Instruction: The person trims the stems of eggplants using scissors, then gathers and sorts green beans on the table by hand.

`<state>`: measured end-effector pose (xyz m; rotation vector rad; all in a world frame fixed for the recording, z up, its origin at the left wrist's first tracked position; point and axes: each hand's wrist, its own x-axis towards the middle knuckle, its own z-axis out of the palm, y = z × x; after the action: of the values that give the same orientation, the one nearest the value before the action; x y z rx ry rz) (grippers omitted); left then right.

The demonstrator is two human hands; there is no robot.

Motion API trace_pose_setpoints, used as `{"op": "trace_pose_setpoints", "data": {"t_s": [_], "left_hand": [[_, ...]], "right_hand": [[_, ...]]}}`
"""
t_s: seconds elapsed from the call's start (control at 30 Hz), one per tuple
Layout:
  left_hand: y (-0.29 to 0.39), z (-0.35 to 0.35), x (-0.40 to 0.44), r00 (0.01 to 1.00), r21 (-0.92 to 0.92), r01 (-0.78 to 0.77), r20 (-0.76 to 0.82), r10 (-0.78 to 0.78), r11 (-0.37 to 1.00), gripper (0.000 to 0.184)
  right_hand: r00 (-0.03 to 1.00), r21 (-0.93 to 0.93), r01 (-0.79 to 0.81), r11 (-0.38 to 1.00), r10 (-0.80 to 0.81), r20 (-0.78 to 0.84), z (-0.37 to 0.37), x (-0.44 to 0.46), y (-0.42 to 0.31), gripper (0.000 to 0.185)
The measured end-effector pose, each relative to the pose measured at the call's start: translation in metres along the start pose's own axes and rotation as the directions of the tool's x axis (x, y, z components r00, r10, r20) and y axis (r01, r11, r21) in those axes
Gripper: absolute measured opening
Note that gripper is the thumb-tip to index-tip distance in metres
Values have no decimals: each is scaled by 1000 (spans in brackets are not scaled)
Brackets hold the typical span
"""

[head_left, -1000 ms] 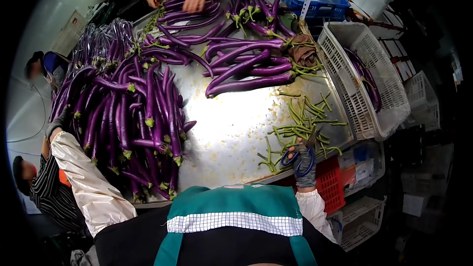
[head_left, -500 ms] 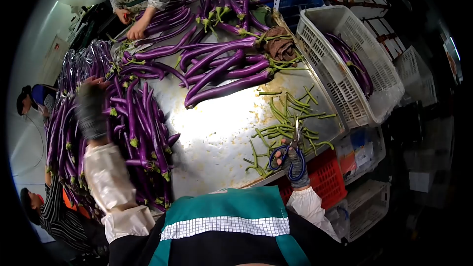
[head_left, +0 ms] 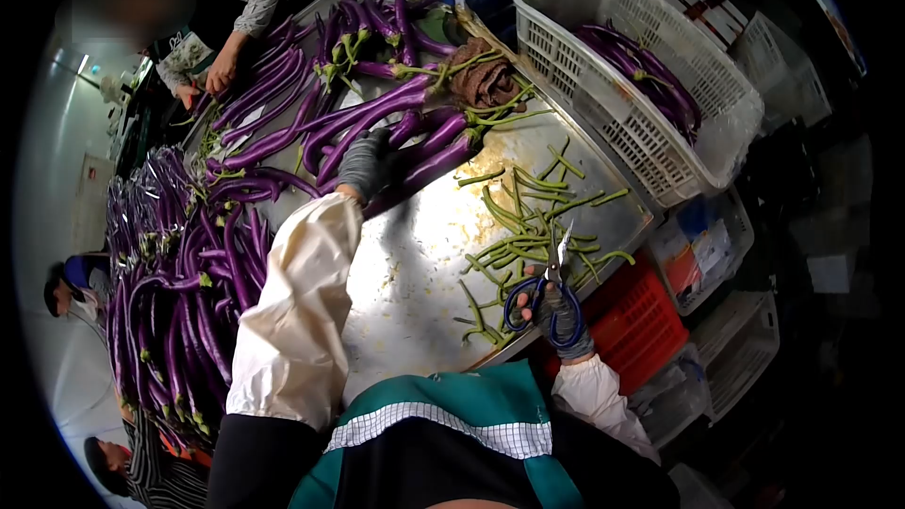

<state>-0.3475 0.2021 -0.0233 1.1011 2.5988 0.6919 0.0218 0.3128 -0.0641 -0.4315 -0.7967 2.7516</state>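
My left hand [head_left: 363, 166], in a grey glove, is over the near ends of several long purple eggplants [head_left: 434, 162]. Its fingers point away from me and look loosely apart, with no eggplant visibly gripped; their tips are partly hidden. My right hand [head_left: 564, 319], gloved with bare fingertips, holds scissors [head_left: 547, 297] by their blue handles. The blades point away from me, slightly parted, above the scattered green stem pieces [head_left: 518, 250]. A large heap of eggplants [head_left: 189, 320] lies to my left.
A metal table [head_left: 396, 311] lies before me, with a brown cloth [head_left: 485, 80] near its far right edge. Beyond that edge stands a white crate [head_left: 627, 94] holding eggplants. A red basket [head_left: 636, 325] sits below my right side. Another person's hands [head_left: 222, 71] are across the table.
My left hand has moved from the left heap rightward to the eggplants in the middle. The view has shifted somewhat. My right hand still holds the scissors.
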Motion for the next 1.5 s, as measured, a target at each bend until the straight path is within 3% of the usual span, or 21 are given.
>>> {"op": "trace_pose_setpoints", "data": {"t_s": [0.03, 0.1, 0.13, 0.17, 0.23, 0.33, 0.43, 0.5, 0.57, 0.77, 0.83, 0.9, 0.97, 1.13, 1.23, 1.33, 1.43, 1.5], "left_hand": [[-7, -1, -5, 1000, 7, -4, 12, 4, 1000, 41], [5, -18, -33, 978, -361, -210, -71, 198, 908, 40], [25, -35, -50, 987, -476, -153, -26, 160, 866, 42], [35, -49, -61, 967, -338, -253, -59, 248, 907, 41], [37, -64, -80, 966, -368, -243, -11, 257, 897, 42], [54, -72, -102, 976, -508, -178, 16, 216, 843, 41], [62, -69, -116, 978, -566, -162, 18, 209, 809, 41], [68, -64, -122, 973, -588, -173, 21, 229, 790, 40], [73, -59, -129, 976, -685, -55, 115, 183, 727, 40], [96, -47, -152, 956, -715, 6, 209, 206, 699, 36], [101, -46, -158, 937, -728, 168, 328, 123, 665, 35], [101, -41, -161, 938, -722, 124, 308, 156, 680, 34], [100, -38, -163, 947, -709, -14, 217, 238, 705, 34], [100, -35, -166, 945, -764, 132, 289, 152, 631, 35], [97, -31, -165, 956, -737, 28, 218, 198, 676, 35], [94, -29, -166, 963, -747, 73, 226, 149, 661, 35], [94, -26, -161, 957, -689, -4, 207, 202, 725, 39], [95, -26, -157, 931, -588, -183, 155, 331, 788, 36]], "right_hand": [[1000, 5, -13, 1000, 13, -3, 0, 0, 1, 45], [1000, 8, -28, 1000, 28, -5, 1, 1, 0, 45], [1000, -13, -23, 1000, 23, 0, 2, 1, -1, 45], [1000, -37, -21, 999, 21, 7, 3, 1, -1, 45], [1000, -56, -16, 998, 17, 9, 8, 1, -1, 43], [998, -280, -64, 958, 54, -42, 19, -2, -6, 41], [997, -336, -70, 939, 74, -2, 34, -7, -2, 43], [997, -406, 12, 914, 21, 78, 54, -8, -5, 54], [990, -529, 29, 848, 49, 133, 68, -7, -8, 73], [985, -569, 77, 818, 27, 172, 97, 0, -17, 73], [987, -601, 84, 795, 15, 158, 102, 0, -18, 70], [989, -539, 72, 839, 9, 147, 104, 1, -18, 64], [991, -547, 80, 833, -9, 132, 103, 1, -16, 59], [991, -500, 88, 862, -22, 136, 101, 2, -13, 57], [993, -455, 77, 887, -27, 115, 106, 2, -13, 54], [997, -343, 26, 939, 1, 78, 109, 1, -16, 50], [1000, -291, 1, 957, 1, 7, 114, 2, -18, 45], [995, -282, -48, 958, 22, -94, 113, 2, -17, 40]]}}
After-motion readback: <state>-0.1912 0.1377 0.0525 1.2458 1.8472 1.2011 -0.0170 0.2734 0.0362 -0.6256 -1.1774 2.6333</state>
